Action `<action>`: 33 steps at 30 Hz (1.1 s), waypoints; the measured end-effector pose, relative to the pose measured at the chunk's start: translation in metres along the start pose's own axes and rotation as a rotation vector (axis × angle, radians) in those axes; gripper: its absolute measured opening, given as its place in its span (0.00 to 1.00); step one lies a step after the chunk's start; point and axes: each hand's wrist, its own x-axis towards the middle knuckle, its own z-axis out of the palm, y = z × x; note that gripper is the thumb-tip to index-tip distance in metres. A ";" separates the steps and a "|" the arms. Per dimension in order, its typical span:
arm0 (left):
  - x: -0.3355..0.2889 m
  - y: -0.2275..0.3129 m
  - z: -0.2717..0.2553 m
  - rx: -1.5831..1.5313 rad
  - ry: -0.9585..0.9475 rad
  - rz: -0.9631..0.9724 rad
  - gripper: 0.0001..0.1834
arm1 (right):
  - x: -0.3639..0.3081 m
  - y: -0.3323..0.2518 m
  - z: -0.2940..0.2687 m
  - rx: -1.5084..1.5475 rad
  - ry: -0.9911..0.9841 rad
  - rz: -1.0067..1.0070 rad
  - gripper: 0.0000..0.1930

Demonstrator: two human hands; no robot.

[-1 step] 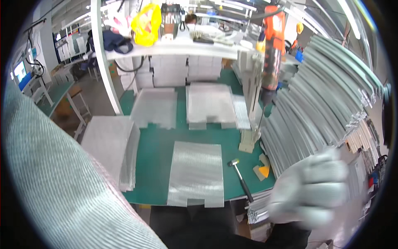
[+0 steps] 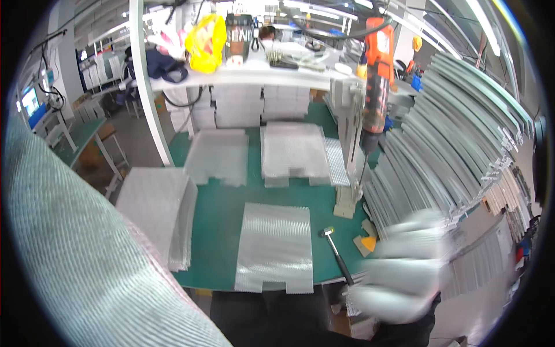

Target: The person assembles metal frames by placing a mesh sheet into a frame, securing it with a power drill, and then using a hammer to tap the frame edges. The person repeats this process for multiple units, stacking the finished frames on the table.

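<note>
My right hand (image 2: 399, 269), in a white glove, is smeared by motion at the lower right. Its fingers look bent and close together, but I cannot make out whether anything is in them. It is nearest to a small hammer (image 2: 337, 254) with a black handle and a grey-and-yellow piece (image 2: 367, 243) on the green table (image 2: 217, 231). A translucent ribbed sheet (image 2: 274, 246) with a notched near edge lies at the table's front. My left hand does not show. A pale ribbed surface (image 2: 87, 248), very close, covers the lower left; I cannot tell what it is.
A tall stack of grey panels (image 2: 439, 139) leans at the right. An orange power drill (image 2: 378, 75) hangs upright beside it. Further sheet stacks lie at the left (image 2: 150, 208) and at the back (image 2: 293, 150). A white shelf (image 2: 248, 76) crosses behind.
My right hand has swung leftward, closer to the hammer and the table edge. The whole scene sits slightly lower in the picture; the sheet and hammer lie as before.
</note>
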 end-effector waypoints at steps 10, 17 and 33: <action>0.001 0.006 -0.004 0.107 -0.067 -0.118 0.36 | 0.059 -0.056 0.081 0.766 -0.034 -0.240 0.08; -0.002 0.011 -0.005 0.093 -0.077 -0.119 0.36 | 0.053 -0.031 0.050 0.938 -0.257 -0.118 0.07; 0.001 0.037 0.004 0.105 -0.061 -0.032 0.35 | -0.002 -0.070 -0.043 0.188 -0.445 0.363 0.15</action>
